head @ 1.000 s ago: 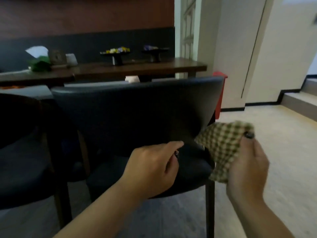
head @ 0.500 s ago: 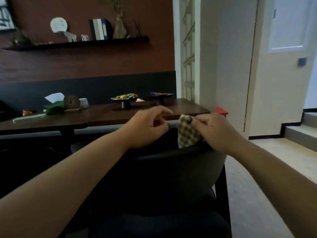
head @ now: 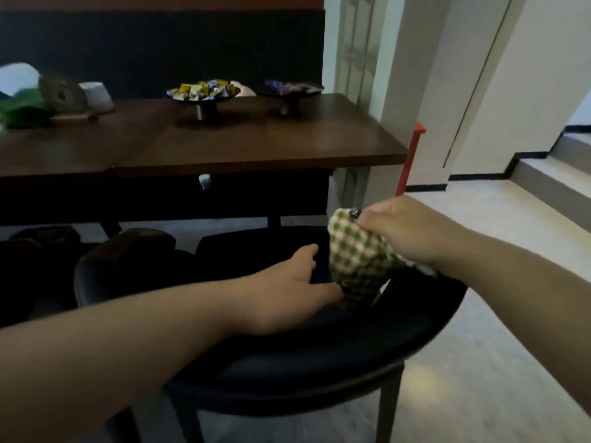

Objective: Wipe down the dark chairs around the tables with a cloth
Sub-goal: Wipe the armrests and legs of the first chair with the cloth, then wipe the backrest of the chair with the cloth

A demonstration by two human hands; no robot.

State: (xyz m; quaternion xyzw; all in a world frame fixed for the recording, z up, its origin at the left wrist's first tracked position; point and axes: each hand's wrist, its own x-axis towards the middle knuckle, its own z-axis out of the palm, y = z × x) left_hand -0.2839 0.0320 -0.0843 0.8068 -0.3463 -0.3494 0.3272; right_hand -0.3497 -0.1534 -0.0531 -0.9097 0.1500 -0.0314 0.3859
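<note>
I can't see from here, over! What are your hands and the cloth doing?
Right hand grips checked cloth above dark chair. Left hand pinches cloth's lower end. Nothing in the way.

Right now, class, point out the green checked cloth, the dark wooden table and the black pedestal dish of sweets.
green checked cloth [head: 355,260], head view, middle.
dark wooden table [head: 256,145], head view, bare top.
black pedestal dish [head: 204,111], head view, stem.

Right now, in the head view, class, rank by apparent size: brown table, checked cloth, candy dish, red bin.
1. brown table
2. checked cloth, enlarged by nearness to the camera
3. candy dish
4. red bin, mostly hidden, so its rank is unsure
</note>
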